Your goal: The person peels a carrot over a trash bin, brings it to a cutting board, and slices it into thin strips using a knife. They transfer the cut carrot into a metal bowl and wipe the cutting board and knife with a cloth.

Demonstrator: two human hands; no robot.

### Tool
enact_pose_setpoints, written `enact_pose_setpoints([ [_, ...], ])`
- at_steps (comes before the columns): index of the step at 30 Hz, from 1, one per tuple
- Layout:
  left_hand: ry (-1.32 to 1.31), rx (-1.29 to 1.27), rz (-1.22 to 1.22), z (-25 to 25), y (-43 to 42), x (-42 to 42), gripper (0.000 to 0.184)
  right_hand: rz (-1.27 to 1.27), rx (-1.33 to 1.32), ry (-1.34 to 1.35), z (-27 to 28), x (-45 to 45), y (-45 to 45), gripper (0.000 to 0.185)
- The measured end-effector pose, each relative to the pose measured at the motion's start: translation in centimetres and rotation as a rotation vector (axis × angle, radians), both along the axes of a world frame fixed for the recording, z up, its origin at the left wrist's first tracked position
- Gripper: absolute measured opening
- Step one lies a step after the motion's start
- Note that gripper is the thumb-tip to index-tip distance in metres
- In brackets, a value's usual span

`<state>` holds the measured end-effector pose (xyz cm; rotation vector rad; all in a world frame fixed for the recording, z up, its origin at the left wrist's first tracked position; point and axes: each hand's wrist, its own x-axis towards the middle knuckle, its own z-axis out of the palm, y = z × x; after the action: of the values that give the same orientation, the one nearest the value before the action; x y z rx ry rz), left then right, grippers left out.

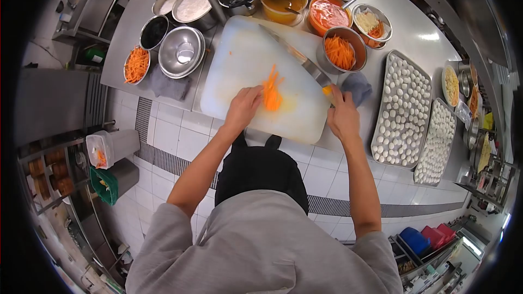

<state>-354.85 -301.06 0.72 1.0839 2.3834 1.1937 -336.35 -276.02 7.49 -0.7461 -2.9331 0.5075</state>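
Note:
A long knife (313,71) lies slanted over the right side of the white cutting board (218,81), its blade pointing up and left. My right hand (344,113) is closed around its handle, which has a yellow-orange part. My left hand (245,108) rests at the left edge of a small pile of carrot strips (272,95) on the board, fingers bent together; whether strips are between them is hard to make out. Past the knife, a steel bowl (327,60) holds more carrot strips. A grey cloth (357,88) lies beside my right hand.
Stacked steel bowls (181,51), a bowl of carrot strips (137,65) and a grey cloth (169,86) stand left of the board. Behind it are an orange bowl of red liquid (329,13) and several other containers. Trays of small white pieces (402,110) lie right.

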Motion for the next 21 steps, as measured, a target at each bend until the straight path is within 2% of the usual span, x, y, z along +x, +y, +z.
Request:
enact_pose_setpoints([
  [2, 0.022, 0.142, -0.008, -0.2, 1.3, -0.2, 0.042, -0.066, -0.057, -0.124, 2.3, 0.8, -1.8, 0.06],
  [3, 0.022, 0.146, -0.013, -0.1, 1.2, -0.4, 0.042, -0.072, -0.053, -0.124, 2.2, 1.7, -2.9, 0.06],
  [5, -0.014, 0.222, 0.116, -0.1, 1.3, -1.3, 0.038, -0.065, -0.083, -0.043, 1.3, 4.6, -5.3, 0.046],
  [6, -0.019, 0.224, 0.107, 0.2, 1.3, -1.7, 0.038, -0.075, -0.081, -0.046, 1.0, 6.0, -6.3, 0.046],
  [8, 0.011, 0.235, 0.19, 1.0, 1.6, -3.1, 0.041, -0.1, -0.28, 0.062, 0.6, 8.6, -8.3, 0.04],
  [9, 0.007, 0.231, 0.184, 0.8, 2.1, -3.5, 0.041, -0.107, -0.284, 0.06, 0.3, 10.0, -9.4, 0.04],
  [11, 0.16, 0.175, -0.005, 0.2, 3.5, -3.9, 0.045, -0.377, -0.632, 0.096, -0.1, 12.2, -11.5, 0.04],
  [12, 0.158, 0.175, -0.015, 0.1, 4.0, -3.5, 0.045, -0.386, -0.632, 0.097, -0.2, 13.1, -12.4, 0.04],
  [14, 0.103, 0.089, -0.176, 0.0, 4.4, -2.5, 0.049, -0.712, -1.071, 0.161, -0.5, 14.5, -14.1, 0.045],
  [18, 0.081, 0.134, -0.221, -0.1, 4.6, -0.1, 0.05, -0.79, -1.227, 0.23, -1.8, 15.1, -17.5, 0.046],
  [20, 0.018, 0.161, -0.079, 0.3, 5.2, 1.5, 0.051, -0.798, -1.248, 0.21, -2.0, 14.3, -19.1, 0.046],
  [21, 0.019, 0.162, -0.084, 0.2, 5.7, 2.3, 0.051, -0.796, -1.268, 0.19, -1.8, 13.4, -19.6, 0.045],
])
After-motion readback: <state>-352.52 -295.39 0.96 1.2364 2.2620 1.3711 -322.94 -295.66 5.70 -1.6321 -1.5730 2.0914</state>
